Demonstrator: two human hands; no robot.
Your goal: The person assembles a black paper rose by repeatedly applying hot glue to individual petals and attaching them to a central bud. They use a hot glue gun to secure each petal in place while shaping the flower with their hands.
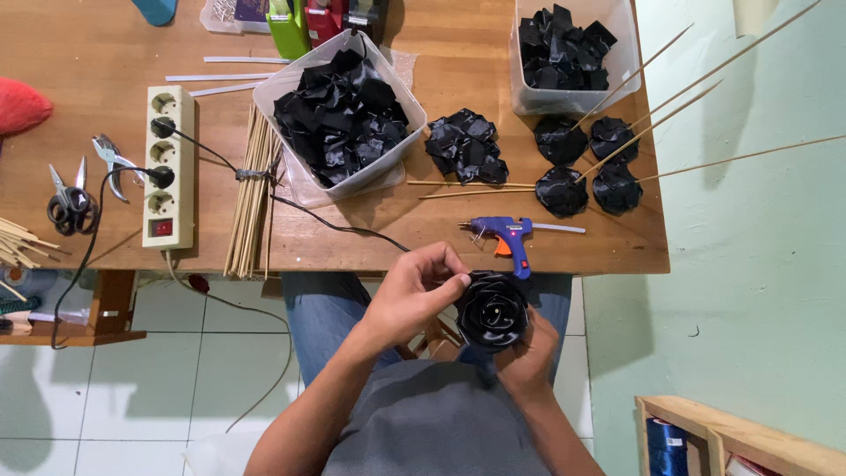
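A black ribbon rose sits over my lap, just in front of the wooden table. My right hand holds it from below, mostly hidden under the flower. My left hand pinches the rose's outer petal at its left edge with thumb and fingertips. A blue glue gun lies on the table edge right above the rose, its cord trailing left.
Two clear tubs hold several black petals, with a loose petal pile between them. Finished black roses on long sticks lie at the right. A bundle of bamboo sticks, a power strip, scissors and pliers lie left.
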